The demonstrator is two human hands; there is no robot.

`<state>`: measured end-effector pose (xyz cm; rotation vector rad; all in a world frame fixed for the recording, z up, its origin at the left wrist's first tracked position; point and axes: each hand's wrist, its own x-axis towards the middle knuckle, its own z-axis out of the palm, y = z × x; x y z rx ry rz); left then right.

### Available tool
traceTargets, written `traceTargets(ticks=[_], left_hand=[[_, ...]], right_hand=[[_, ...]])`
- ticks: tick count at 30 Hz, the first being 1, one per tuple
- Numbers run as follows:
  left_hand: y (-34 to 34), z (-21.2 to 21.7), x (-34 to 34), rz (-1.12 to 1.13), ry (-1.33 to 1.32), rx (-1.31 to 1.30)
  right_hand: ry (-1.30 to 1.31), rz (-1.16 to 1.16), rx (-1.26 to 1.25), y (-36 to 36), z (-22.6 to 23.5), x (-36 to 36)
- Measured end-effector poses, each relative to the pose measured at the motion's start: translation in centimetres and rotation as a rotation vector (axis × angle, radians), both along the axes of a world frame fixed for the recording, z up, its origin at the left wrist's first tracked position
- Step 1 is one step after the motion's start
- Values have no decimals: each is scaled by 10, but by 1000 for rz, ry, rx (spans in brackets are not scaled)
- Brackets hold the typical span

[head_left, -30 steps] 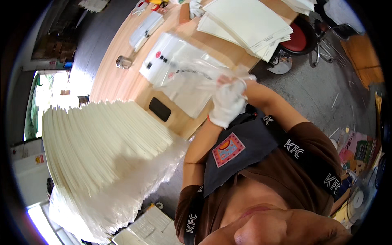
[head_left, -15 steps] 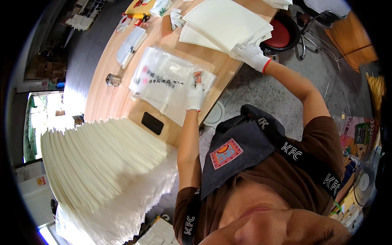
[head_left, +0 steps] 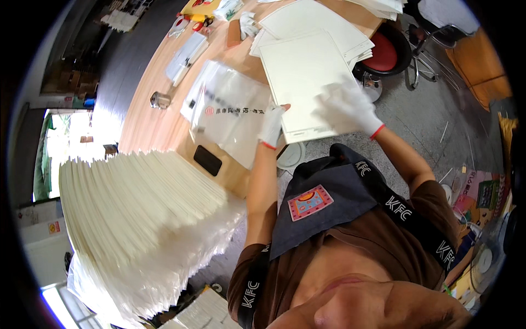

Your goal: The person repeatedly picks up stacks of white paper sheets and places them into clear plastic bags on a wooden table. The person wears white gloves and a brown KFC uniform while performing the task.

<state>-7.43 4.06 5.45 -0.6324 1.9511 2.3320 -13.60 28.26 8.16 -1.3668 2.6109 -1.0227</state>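
Since the earlier frame the cream card sheet [head_left: 304,82] has come off its stack toward the table edge, long axis running away from the body, right hand [head_left: 346,107] flat on its near corner, left hand [head_left: 272,125] pinching its left edge beside the clear plastic bags [head_left: 230,112].

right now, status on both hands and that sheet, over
Left gloved hand gripping near edge of flat cream card sheet. Right gloved hand pressed flat on it. Clear plastic bags alongside left, nothing blocking.

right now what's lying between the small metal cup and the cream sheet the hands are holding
In the head view, a stack of clear plastic bags lies on the wooden table between the metal cup and the cream sheet.
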Motion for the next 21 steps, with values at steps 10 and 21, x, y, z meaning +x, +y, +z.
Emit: traceTargets(ticks=[10, 21], left_hand=[[94, 43, 41, -489, -144, -1134], [-101, 102, 86, 109, 356, 361]], right_hand=[[-785, -395, -353, -40, -93, 6], [223, 257, 95, -7, 67, 12]])
